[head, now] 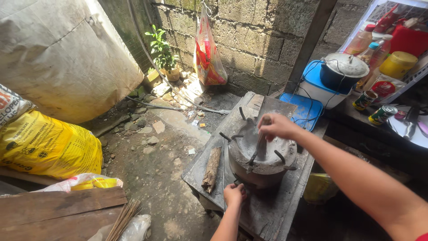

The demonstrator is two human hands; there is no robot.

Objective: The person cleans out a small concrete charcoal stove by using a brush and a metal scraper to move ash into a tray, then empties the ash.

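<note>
A round, ash-grey charcoal stove (261, 156) with dark metal prongs stands on a worn wooden table (272, 209). My right hand (276, 126) reaches over the stove's top and grips a thin dark stick (261, 147) that pokes down into the ash. Down at the stove's front lower edge, my left hand (235, 194) is closed against the opening there; what it holds is hidden. A rough piece of firewood (211, 169) lies on the table left of the stove.
Yellow sacks (49, 145) and wooden planks (58, 209) sit at the left on a dirt floor. A hanging red plastic bag (207, 53) and a potted plant (164, 56) are by the block wall. Blue-lidded tubs (312, 85), a pot, cans and bottles crowd the right.
</note>
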